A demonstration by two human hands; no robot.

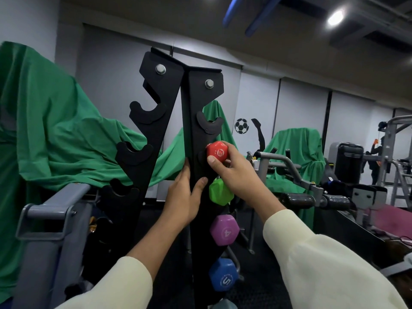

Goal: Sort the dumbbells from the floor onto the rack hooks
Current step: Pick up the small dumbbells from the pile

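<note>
Red dumbbell (pixel 217 151) handle hidden behind rack (pixel 196 103).

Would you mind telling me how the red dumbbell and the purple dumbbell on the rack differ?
The red dumbbell is gripped by the right hand at an upper hook; the purple dumbbell sits untouched, two hooks lower. The red end is marked 3, the purple 4. The red end looks smaller than the purple one. Both show hexagonal coated ends on the same black rack, which the left hand steadies.

1 head-worn wide-angle view, facing forward, close to the black rack (pixel 196 139) at about chest height, gym room behind.
</note>
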